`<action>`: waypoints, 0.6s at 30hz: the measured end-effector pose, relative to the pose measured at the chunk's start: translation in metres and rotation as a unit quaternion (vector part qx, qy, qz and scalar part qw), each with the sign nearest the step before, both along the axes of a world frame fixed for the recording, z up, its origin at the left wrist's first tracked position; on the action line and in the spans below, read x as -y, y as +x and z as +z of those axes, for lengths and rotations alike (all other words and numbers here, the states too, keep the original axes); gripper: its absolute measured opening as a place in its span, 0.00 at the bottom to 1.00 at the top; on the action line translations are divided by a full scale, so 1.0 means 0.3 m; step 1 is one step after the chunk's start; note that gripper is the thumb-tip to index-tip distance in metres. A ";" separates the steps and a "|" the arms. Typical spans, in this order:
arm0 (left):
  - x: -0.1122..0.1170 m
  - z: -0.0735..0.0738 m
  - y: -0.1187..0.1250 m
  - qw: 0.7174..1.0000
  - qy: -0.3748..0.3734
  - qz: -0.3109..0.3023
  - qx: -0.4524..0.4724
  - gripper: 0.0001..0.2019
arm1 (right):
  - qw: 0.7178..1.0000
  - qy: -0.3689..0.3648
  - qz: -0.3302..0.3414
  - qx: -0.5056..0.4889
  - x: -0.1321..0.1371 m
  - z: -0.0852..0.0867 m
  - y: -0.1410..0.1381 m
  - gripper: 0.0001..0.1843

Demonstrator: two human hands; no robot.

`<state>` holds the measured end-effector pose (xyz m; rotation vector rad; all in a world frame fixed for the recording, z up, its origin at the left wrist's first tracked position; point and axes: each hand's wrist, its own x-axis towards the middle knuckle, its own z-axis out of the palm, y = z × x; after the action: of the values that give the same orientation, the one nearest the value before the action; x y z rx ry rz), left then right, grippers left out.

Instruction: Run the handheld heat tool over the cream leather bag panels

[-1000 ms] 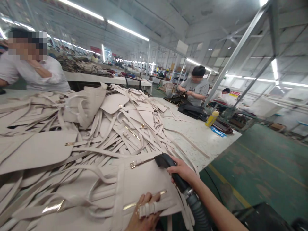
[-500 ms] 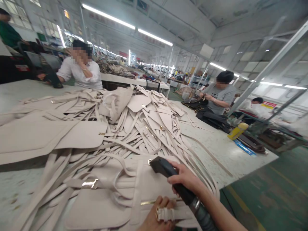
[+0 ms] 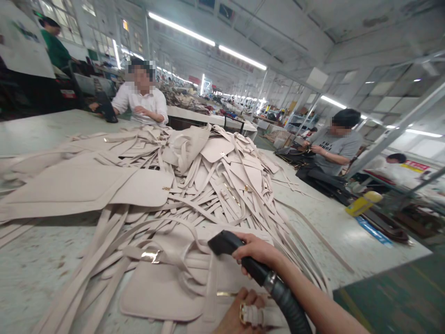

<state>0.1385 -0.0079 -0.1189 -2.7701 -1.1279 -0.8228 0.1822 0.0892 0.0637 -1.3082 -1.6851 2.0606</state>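
My right hand (image 3: 257,254) is closed round a black hose nozzle (image 3: 224,242) with a ribbed hose running down from it. Its flat tip is over the beige bag (image 3: 229,271) in front of me. Curled on the same bag beside its gold zip (image 3: 226,293), my left hand (image 3: 239,304) grips it low in the view. A short strap with a gold buckle (image 3: 242,313) crosses the left fingers and partly hides them. A beige flap (image 3: 163,292) and a looped strap with a shiny metal fitting (image 3: 150,256) lie left of the nozzle.
A heap of beige bag parts and straps (image 3: 215,153) covers the middle of the pale table (image 3: 31,278). Black bags (image 3: 323,183), a yellow bottle (image 3: 363,204) and a blue packet (image 3: 373,230) lie on the right. Two people (image 3: 142,104) sit across the table.
My view has shifted, so the scene sits further right. The nozzle has moved left over the bag, off a small metal fitting. My left hand keeps its place by the zip.
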 end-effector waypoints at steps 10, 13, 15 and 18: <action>0.021 0.010 -0.001 1.000 -0.031 0.003 0.005 0.10 | 0.998 0.049 -0.040 -0.027 -0.034 -0.040 -0.063 0.34; 0.025 -0.011 -0.001 1.000 -0.022 0.000 0.005 0.21 | 0.999 0.025 -0.013 -0.016 0.009 -0.020 -0.008 0.34; 0.029 -0.004 -0.004 1.000 -0.013 -0.008 -0.006 0.25 | 1.000 0.008 0.005 -0.007 0.044 -0.011 0.049 0.35; 0.047 0.058 -0.016 0.998 -0.058 -0.010 -0.032 0.18 | 1.000 0.007 0.004 -0.005 0.060 -0.022 0.087 0.36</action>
<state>0.1336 -0.0219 -0.1013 -2.8828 -1.1739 -0.6860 0.2083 0.0711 0.0572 -1.2870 -1.6993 2.0525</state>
